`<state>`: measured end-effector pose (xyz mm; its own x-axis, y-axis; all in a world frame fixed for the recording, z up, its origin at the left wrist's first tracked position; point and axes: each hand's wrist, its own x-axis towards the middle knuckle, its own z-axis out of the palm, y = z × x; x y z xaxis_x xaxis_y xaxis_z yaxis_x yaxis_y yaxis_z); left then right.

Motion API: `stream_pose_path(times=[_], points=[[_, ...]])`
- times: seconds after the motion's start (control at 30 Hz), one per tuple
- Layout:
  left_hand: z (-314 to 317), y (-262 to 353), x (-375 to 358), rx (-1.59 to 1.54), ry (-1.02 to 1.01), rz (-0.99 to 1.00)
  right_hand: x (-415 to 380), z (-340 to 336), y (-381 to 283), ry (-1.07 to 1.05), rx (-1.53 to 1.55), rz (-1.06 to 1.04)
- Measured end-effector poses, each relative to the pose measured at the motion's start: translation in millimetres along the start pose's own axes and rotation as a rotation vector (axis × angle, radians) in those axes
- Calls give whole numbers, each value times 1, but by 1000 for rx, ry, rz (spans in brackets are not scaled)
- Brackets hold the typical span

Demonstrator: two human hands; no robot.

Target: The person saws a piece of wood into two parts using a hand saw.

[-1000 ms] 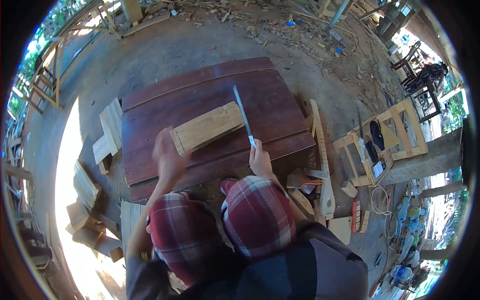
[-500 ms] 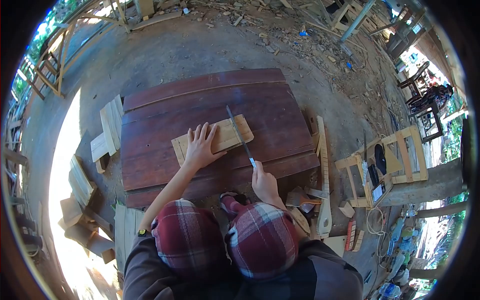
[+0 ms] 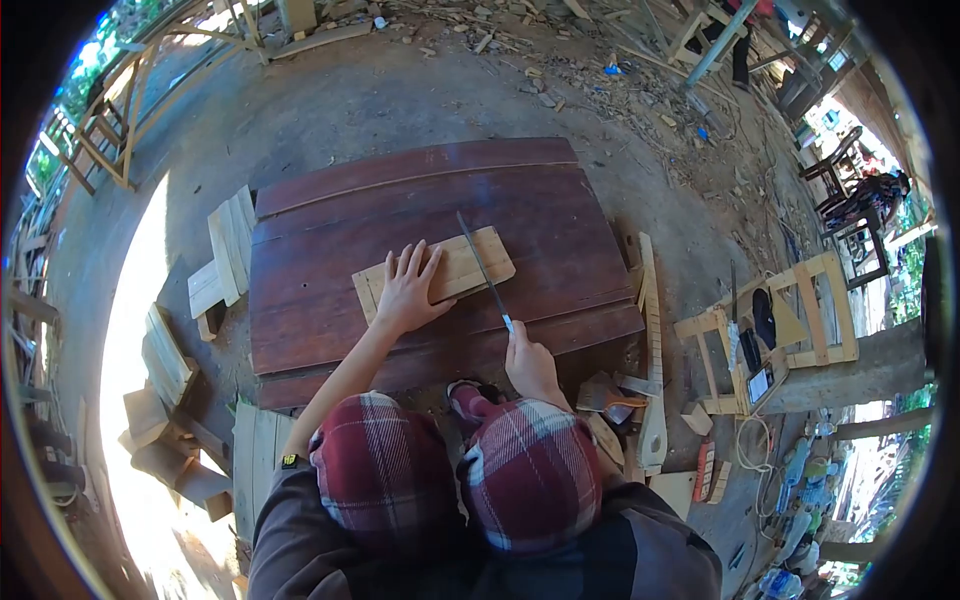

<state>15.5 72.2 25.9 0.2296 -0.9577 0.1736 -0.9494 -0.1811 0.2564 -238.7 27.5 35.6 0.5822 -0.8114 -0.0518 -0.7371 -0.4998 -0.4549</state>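
My left hand (image 3: 407,292) lies flat on a pale wooden board (image 3: 470,262), its fingers spread and holding nothing. The board rests at a slant on a dark red-brown wooden panel (image 3: 330,260). My right hand (image 3: 531,366) is closed around the handle of a saw (image 3: 485,263). The saw's thin, dark blade crosses the board near its right end, with the tip past the far edge. How deep the blade sits in the wood is too small to tell.
Wood offcuts (image 3: 230,245) lie left of the panel. To the right are a long, pale wooden strip (image 3: 650,360), a slatted wooden frame (image 3: 825,310) with tools, and a coiled cord (image 3: 752,445). Scraps litter the ground beyond. My plaid-covered knees (image 3: 380,465) are close to the panel.
The whole view has shifted slightly right. Both hands keep nearly the same places on the board and saw. A person's dark-clothed leg now shows at the upper right.
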Motion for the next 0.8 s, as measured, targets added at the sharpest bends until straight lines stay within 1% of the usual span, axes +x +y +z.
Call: stream_pose_path(times=[0.17, 0.27, 0.37, 0.43, 0.47, 0.57, 0.7, 0.8], points=[[0, -1, 2, -4, -11, 3, 47, 10, -9, -65, -31, -28], [-4, 1, 3, -28, -26, -7, 49, 16, -14, -64, -65, -1], [-4, -1, 3, -45, -47, -22, 15, 4, -8, -78, -99, 1], [-2, -4, 3, -45, -23, -19, -16, -7, 0, -160, -122, 59], [1, -3, 3, -48, -15, -16, -26, -12, 5, -203, -135, 92], [-3, -1, 3, -43, -31, -21, -40, -23, 16, -212, -96, 87], [-6, -2, 4, -53, -47, -12, -21, -5, 13, -146, -75, 68], [-5, -3, 3, -46, -39, -1, 18, 10, 1, -36, -58, -38]])
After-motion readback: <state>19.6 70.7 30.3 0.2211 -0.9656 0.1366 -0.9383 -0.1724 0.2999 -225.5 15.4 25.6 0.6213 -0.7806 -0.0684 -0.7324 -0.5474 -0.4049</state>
